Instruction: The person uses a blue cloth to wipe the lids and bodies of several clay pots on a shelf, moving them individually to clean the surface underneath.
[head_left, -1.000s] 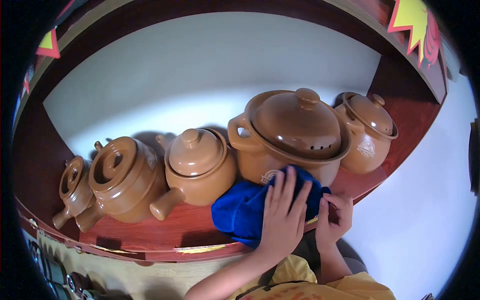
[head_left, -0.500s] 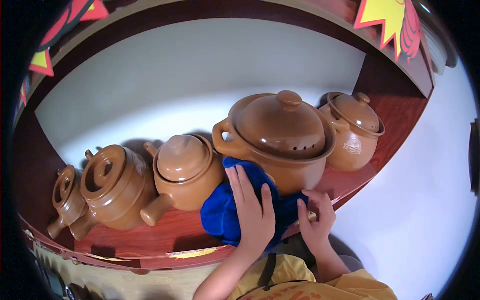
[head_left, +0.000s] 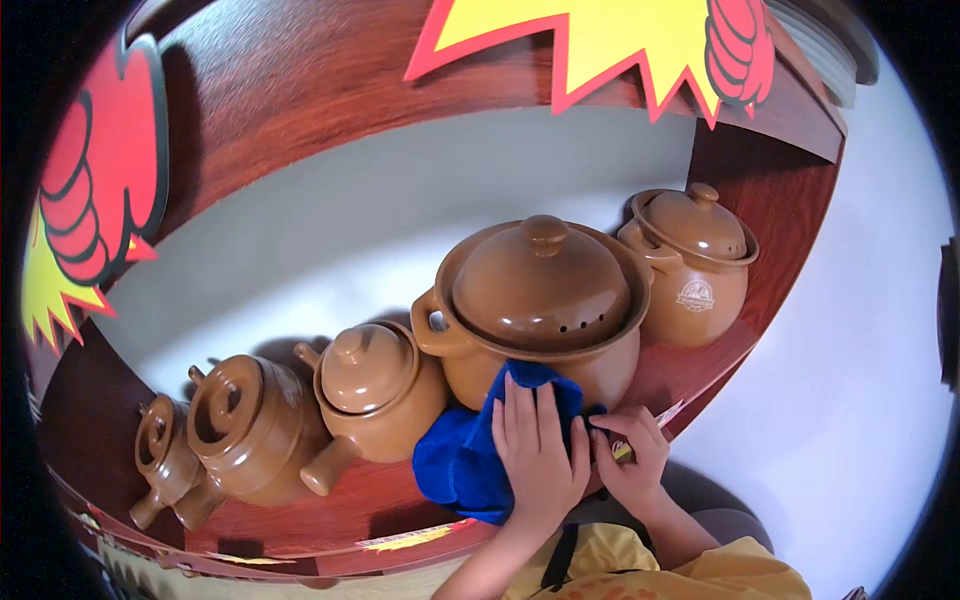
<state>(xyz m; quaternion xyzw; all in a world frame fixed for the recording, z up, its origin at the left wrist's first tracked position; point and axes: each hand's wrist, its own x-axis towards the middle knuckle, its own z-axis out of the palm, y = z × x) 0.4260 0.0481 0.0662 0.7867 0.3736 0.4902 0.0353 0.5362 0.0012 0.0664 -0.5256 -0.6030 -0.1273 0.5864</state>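
A blue cloth lies bunched against the front of a large brown clay pot with a domed lid. My left hand rests flat on this cloth with its fingers stretched out, pressing it to the pot's lower side. Close by on the right, my right hand has its fingers bent together around a dark blue edge of the cloth, next to the pot's base. Part of the pot's front is hidden behind the cloth and my left hand.
Left of the large pot stand a lidded pot with a side handle and two smaller handled pots, one being. Another lidded pot is at the right. All sit on a reddish wooden shelf. Jagged yellow-red signs hang above.
My view has shifted, so the pots appear lower and more signs show above. My left hand and the cloth have moved rightward across the pot's front. The right hand's fingers have drawn closer together.
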